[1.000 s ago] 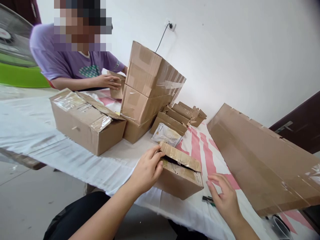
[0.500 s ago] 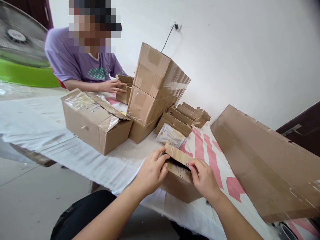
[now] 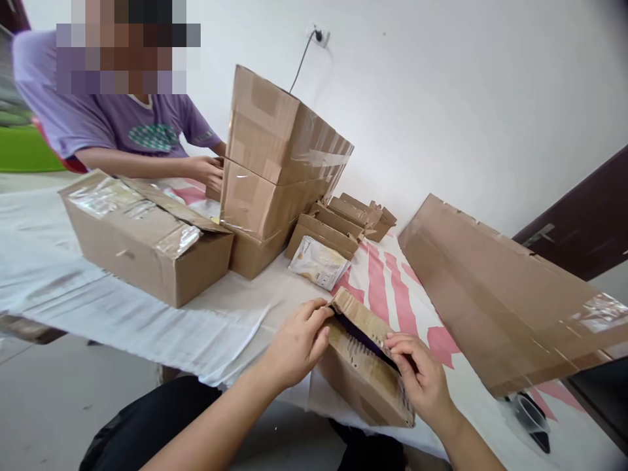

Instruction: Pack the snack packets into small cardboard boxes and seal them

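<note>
A small brown cardboard box [image 3: 360, 386] stands tilted at the table's near edge, its top flap partly lifted over a dark gap. My left hand [image 3: 300, 340] is closed at the flap's left corner, fingers on the edge. The fingers of my right hand [image 3: 422, 373] pinch the right end of the same flap. Just beyond the box lies a white printed pouch [image 3: 318, 261], leaning on small opened cartons [image 3: 338, 232]. What fills the box cannot be made out.
Stacked taped cartons [image 3: 267, 150] rise behind, with a larger taped box [image 3: 142, 242] to their left. A co-worker in a purple shirt [image 3: 112, 124] sits across the table. On the right stands a big carton [image 3: 495, 294], near a roll of tape [image 3: 532, 415].
The view has swung right, so the surroundings appear further left. My right hand has moved right and down with the flap's end, and the box has turned, showing more of its top.
</note>
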The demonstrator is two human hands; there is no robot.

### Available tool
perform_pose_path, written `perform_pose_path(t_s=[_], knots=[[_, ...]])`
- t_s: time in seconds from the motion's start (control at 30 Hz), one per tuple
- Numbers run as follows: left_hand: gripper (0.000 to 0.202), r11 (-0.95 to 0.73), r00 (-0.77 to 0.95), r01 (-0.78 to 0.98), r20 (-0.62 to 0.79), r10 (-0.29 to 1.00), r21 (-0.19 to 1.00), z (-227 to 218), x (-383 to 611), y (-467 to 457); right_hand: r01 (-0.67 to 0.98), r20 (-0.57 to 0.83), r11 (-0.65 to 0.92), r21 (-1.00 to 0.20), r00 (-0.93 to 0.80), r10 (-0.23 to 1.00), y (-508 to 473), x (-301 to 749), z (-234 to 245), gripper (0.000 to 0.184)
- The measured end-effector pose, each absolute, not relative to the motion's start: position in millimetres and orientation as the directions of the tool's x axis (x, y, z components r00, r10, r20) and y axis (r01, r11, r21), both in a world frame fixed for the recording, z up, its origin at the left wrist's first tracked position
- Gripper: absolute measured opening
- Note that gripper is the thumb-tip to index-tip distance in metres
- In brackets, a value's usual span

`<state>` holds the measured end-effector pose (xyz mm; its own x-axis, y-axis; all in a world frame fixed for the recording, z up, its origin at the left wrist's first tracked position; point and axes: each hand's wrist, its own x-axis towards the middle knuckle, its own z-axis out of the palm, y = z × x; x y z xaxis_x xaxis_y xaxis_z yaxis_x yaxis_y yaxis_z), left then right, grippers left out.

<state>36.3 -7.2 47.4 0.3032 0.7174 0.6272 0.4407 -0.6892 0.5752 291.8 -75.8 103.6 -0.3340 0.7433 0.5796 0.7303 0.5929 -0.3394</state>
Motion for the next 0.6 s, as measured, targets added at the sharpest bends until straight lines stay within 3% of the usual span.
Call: perform_pose_path(t_s=[0.23, 0.6], knots=[[0.033, -0.771, 0.407, 0.444, 0.664, 0.627, 0.456, 52, 31, -4, 0.693, 0.485, 0.644, -0.323, -0.463, 0.742, -71, 286, 114, 0.012], [0.031, -0.759, 0.401, 0.452, 0.653, 0.643, 0.469, 52, 30, -4, 0.643, 0.427, 0.628, -0.439, -0.466, 0.775, -64, 294, 115, 0.011]])
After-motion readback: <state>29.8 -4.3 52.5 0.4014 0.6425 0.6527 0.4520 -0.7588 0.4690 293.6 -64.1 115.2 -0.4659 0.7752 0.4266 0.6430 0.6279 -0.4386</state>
